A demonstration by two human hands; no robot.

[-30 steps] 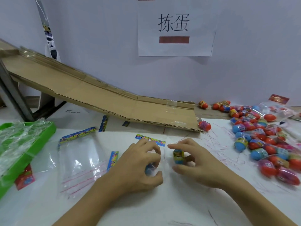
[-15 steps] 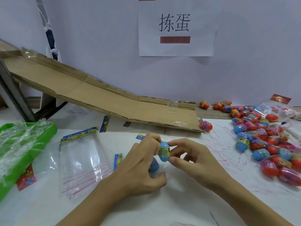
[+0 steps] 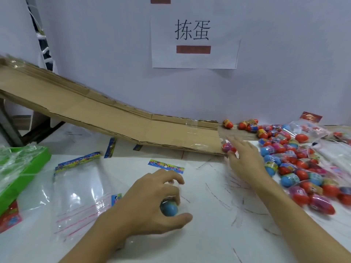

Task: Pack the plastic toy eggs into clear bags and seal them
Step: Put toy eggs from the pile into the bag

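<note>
Fingers of the left hand [image 3: 152,202] curl around a blue plastic toy egg [image 3: 169,208] inside a clear plastic bag with a colourful header strip [image 3: 166,166], pinning it low on the white table [image 3: 209,234]. The right hand [image 3: 245,160] is stretched out to a pink-and-red toy egg [image 3: 228,147] at the foot of the brown cardboard ramp [image 3: 114,118]; its fingers touch the egg (motion blur hides whether they grip it). Just right of that hand lies the heap of red, blue and pink toy eggs [image 3: 300,164]. Flat clear zip bags with red seal lines [image 3: 76,188] lie left of the left hand, beside a green plastic tray [image 3: 28,173].
</note>
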